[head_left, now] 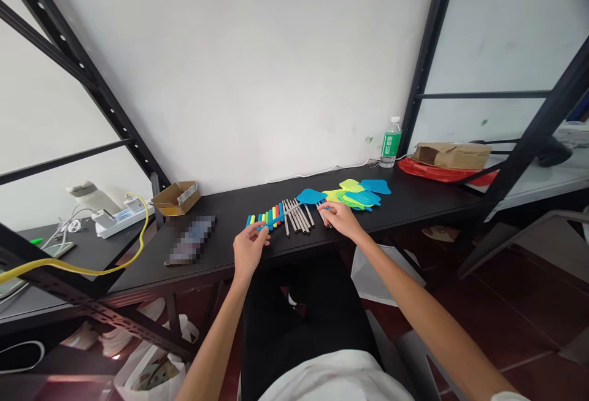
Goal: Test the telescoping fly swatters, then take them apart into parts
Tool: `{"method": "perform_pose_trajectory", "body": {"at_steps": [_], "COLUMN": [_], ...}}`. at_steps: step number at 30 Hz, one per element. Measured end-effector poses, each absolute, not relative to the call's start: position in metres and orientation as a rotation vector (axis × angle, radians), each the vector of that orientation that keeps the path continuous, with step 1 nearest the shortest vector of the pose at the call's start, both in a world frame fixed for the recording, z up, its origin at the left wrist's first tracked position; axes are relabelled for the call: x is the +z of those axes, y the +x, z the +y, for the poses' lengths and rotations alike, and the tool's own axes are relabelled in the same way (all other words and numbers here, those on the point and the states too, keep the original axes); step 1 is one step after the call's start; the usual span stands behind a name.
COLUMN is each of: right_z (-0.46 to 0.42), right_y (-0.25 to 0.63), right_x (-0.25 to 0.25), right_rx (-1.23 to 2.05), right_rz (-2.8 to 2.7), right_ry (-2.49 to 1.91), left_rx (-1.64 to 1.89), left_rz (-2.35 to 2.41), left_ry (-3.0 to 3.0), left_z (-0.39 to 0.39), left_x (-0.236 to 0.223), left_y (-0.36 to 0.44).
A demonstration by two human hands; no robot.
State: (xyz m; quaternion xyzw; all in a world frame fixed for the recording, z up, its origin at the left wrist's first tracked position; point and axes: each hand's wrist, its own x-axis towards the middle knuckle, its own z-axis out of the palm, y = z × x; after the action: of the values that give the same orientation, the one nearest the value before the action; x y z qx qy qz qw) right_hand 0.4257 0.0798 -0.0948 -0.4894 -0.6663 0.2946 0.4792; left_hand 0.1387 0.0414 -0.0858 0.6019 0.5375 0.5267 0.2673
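Several short coloured plastic handles point(265, 217) in blue, green, yellow and red lie side by side on the black table top point(230, 223). Several thin metal rods point(297, 217) lie beside them, and a loose heap of flat plastic fly-swatter heads point(354, 195) in blue, yellow and green lies to the right. A blue swatter head point(311, 196) sits at the left of the heap. My left hand point(250, 248) grips a blue handle point(272, 221). My right hand point(339, 218) rests its fingertips among the rods' far ends, and what they hold is hard to see.
A cardboard box lid point(175, 198) and a pixelated phone-like object point(191, 240) lie left on the table. A green-labelled water bottle point(391, 142) stands at the back right, near a brown paper package point(451, 156) on a red sheet. Black shelf uprights frame both sides.
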Motion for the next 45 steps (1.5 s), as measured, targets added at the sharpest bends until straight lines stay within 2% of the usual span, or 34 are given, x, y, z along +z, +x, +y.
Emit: {"method": "perform_pose_trajectory", "body": {"at_steps": [12,19,45], "right_z": [0.081,0.079,0.078], "right_y": [0.426,0.426,0.423], "right_x": [-0.098,-0.096,-0.095], "right_rx": [0.703,0.7,0.668], "right_rz": [-1.667,-1.673,-1.702], "right_ry": [-1.196,-1.221,-1.254], "left_rx": [1.167,1.148,1.167], "left_rz": [1.683,1.735,1.755], "left_ry": [2.214,2.434,2.545], "left_z": [0.039,0.035,0.034], "left_x": [-0.099,-0.104,-0.109], "left_y": [0.149,0.155,0.159]}}
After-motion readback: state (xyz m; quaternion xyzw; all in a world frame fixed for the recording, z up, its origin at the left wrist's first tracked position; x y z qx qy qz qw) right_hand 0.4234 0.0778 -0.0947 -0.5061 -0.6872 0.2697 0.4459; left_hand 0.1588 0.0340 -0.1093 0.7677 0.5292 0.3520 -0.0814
